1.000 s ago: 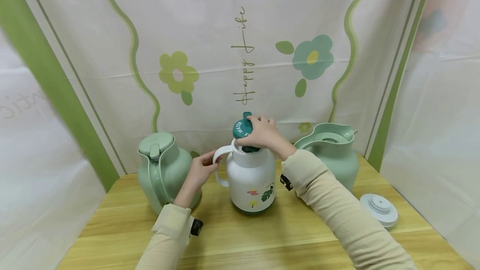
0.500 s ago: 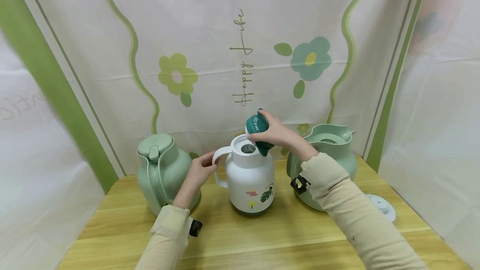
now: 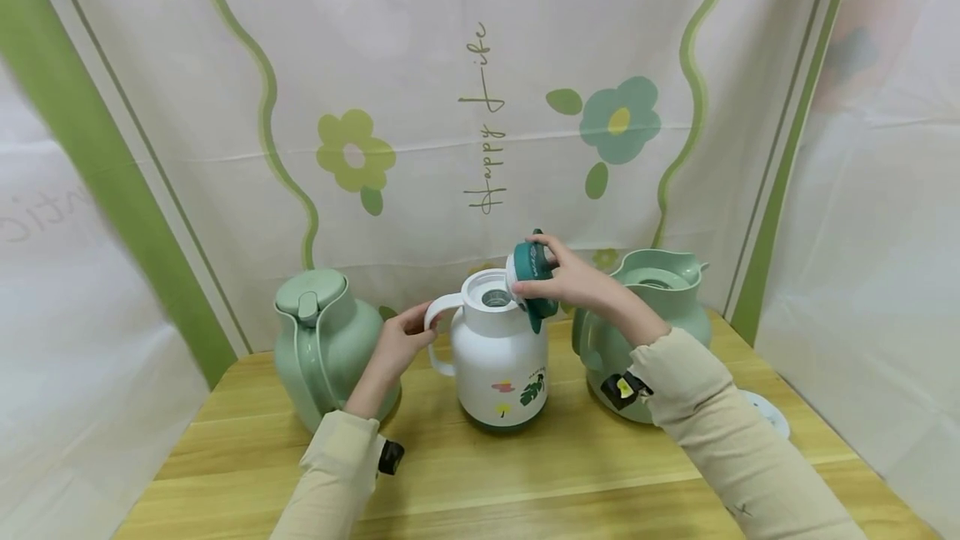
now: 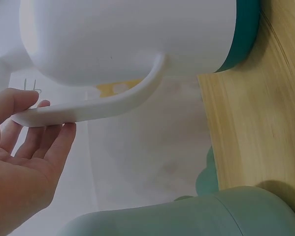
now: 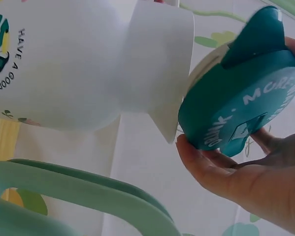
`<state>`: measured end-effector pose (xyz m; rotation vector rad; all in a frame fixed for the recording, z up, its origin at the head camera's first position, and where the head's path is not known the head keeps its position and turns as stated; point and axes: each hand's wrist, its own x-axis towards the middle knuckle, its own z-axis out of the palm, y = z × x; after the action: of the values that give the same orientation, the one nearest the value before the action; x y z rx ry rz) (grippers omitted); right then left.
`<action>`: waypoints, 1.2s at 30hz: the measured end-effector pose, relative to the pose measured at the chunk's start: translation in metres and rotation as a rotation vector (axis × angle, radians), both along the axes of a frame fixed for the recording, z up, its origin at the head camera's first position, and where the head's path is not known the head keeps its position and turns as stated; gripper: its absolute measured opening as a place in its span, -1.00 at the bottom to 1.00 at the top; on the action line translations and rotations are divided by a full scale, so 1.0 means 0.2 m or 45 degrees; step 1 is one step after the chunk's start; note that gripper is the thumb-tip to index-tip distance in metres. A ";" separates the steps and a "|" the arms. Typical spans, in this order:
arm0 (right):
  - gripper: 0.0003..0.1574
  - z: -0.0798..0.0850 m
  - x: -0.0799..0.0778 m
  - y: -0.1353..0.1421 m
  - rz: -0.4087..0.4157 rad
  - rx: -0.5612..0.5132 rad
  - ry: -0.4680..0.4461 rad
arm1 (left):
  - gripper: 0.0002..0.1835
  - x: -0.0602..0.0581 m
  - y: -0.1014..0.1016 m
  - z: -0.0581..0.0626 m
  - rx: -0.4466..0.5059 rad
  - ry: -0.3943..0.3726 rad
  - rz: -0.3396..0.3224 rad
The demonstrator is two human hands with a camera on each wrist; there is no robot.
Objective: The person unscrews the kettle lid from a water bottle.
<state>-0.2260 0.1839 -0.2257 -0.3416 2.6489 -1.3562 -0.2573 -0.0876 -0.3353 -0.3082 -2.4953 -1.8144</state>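
A white thermos jug point(image 3: 498, 357) with a printed leaf and a dark green base stands upright mid-table, its round mouth uncovered. My left hand point(image 3: 401, 340) pinches the upper part of the jug's handle point(image 4: 103, 107) between thumb and fingers. In my right hand point(image 3: 573, 273) is the jug's teal lid point(image 5: 250, 93), gripped by its edge and tilted on its side, with its pale underside toward the jug. The lid is beside the jug's rim, up and to the right of the mouth. White lettering runs across its top in the right wrist view.
To the left stands a green jug point(image 3: 330, 348) with its lid on. Another green jug point(image 3: 652, 340), lidless, is at the right behind my right forearm. A pale round lid point(image 3: 767, 413) lies partly hidden by my right sleeve. Behind the wooden table point(image 3: 450, 482) hangs a printed curtain point(image 3: 420, 65).
My right hand has lifted the teal lid out of the white jug's mouth, moved it right and tipped it sideways. The left hand stays on the handle.
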 end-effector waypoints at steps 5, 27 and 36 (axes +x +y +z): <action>0.08 -0.03 0.05 0.03 0.012 -0.076 0.005 | -0.52 0.00 0.00 0.00 -0.006 -0.008 -0.006; 0.20 -0.24 0.22 0.12 0.172 -0.349 -0.005 | -0.52 -0.01 0.00 0.00 -0.022 -0.002 -0.029; 0.21 -0.35 0.26 0.13 0.169 -0.386 0.029 | -0.53 0.00 0.00 0.00 -0.016 -0.021 -0.022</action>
<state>-0.1741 0.2090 -0.2953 -0.5602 2.3852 -1.7173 -0.2571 -0.0885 -0.3359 -0.3172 -2.5239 -1.8155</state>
